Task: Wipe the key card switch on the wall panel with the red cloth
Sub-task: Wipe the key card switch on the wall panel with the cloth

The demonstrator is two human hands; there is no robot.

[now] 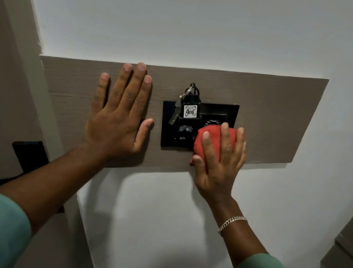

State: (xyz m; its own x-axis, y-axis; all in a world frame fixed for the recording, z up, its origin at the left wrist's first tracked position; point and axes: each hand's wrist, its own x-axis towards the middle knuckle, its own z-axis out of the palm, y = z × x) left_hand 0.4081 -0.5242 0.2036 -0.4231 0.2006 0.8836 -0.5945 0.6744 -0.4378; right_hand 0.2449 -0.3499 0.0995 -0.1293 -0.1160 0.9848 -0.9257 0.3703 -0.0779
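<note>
Key card switch [199, 126], black, set in brown wall panel [269, 112]; key fob [190, 108] marked 406 slotted in its top. Red cloth [212, 140] bunched against switch's lower right, right hand [220, 159] grip curled around it, pressing. Left hand [118, 116] grip spread flat on panel, just left of switch.

Black key card switch [192, 133] on wall panel [269, 112], bunched red cloth [211, 141] pressed against its right side

The single head-worn camera is facing the wall panel [270, 103] squarely, close up at arm's reach, looking slightly upward; both forearms are entering from below the panel.
</note>
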